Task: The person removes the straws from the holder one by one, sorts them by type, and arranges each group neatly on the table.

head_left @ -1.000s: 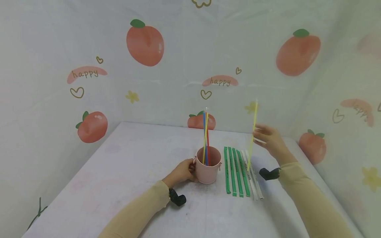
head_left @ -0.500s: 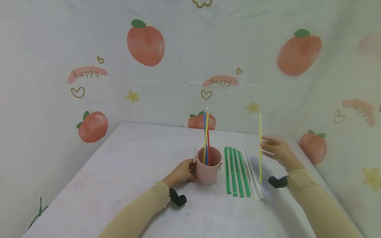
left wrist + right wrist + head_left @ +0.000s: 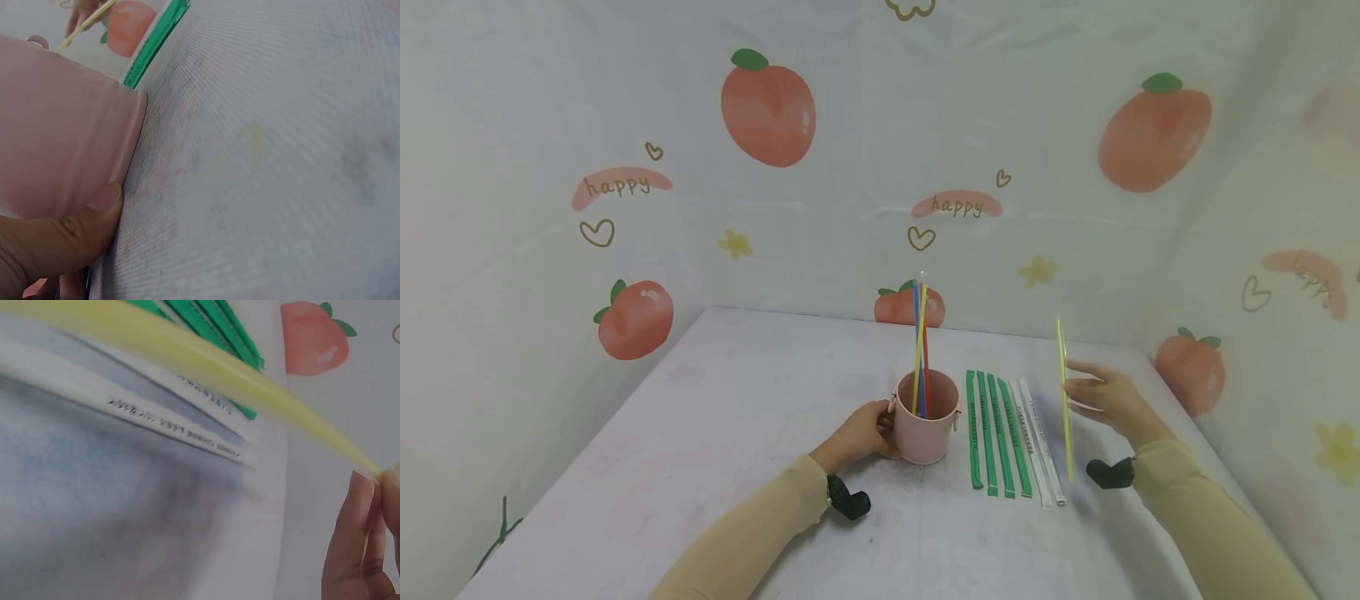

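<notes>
My left hand [image 3: 862, 429] grips the left side of a small pink bucket [image 3: 922, 443]; in the left wrist view the thumb [image 3: 81, 234] lies against its wall near the base. Blue, red and yellow straws [image 3: 921, 350] lean upright inside the bucket. Over on the right, my right hand [image 3: 1108, 396] pinches a yellow straw [image 3: 1065, 400] in a clear wrapper. That straw stands almost vertical, raised above the table just right of two white paper-wrapped straws [image 3: 1034, 442]. The right wrist view catches the yellow straw [image 3: 219, 369] blurred, running to the fingertips.
Several green-wrapped straws [image 3: 995, 437] lie side by side between the bucket and the white ones. A pale cloth covers the table [image 3: 760, 433]. Behind and to the sides hangs a white curtain [image 3: 850, 125] printed with peaches.
My right hand has moved right and down with the yellow straw, from above the white-wrapped straws to just beside them. The left hand and bucket have stayed in place.
</notes>
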Demonstrator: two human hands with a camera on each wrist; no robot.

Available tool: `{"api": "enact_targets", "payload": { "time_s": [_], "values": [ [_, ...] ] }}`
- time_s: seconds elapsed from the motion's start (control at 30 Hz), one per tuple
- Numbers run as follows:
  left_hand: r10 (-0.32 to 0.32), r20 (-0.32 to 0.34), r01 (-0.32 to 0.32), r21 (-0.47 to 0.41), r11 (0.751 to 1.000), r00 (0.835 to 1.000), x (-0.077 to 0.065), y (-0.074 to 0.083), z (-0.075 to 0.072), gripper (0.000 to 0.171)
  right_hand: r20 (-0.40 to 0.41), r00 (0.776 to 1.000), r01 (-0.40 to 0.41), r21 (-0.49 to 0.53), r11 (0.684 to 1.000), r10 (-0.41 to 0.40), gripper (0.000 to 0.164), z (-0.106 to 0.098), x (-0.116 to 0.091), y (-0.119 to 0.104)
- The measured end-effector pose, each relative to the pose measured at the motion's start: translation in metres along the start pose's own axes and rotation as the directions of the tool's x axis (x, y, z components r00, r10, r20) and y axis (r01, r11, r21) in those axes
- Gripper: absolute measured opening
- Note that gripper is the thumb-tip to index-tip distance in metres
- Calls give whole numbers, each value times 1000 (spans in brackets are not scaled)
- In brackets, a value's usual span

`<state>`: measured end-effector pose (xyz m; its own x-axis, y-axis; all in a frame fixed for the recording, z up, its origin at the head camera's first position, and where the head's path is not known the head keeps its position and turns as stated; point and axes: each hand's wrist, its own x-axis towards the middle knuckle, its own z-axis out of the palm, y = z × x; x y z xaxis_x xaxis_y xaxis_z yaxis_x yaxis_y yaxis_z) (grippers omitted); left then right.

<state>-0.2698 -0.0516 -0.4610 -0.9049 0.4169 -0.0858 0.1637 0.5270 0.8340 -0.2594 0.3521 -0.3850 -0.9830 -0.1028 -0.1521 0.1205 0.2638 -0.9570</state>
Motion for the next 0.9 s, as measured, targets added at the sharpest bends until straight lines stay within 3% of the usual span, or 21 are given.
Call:
{"api": "enact_targets", "payload": {
  "time_s": [0.23, 0.63, 0.9],
  "values": [
    [0, -1, 0, -5, 1000, 1000, 0, 1, 0, 52, 25, 998, -50, 20, 999, 50, 69, 0, -1, 11],
    [-4, -1, 4, 3, 1000, 1000, -1, 1, 0, 52, 20, 982, -184, -113, 976, 187, 67, 6, 0, 30],
    [-3, -2, 3, -7, 1000, 1000, 0, 0, 0, 56, 0, 968, -248, -138, 959, 251, 65, 13, 3, 35]
  ]
}}
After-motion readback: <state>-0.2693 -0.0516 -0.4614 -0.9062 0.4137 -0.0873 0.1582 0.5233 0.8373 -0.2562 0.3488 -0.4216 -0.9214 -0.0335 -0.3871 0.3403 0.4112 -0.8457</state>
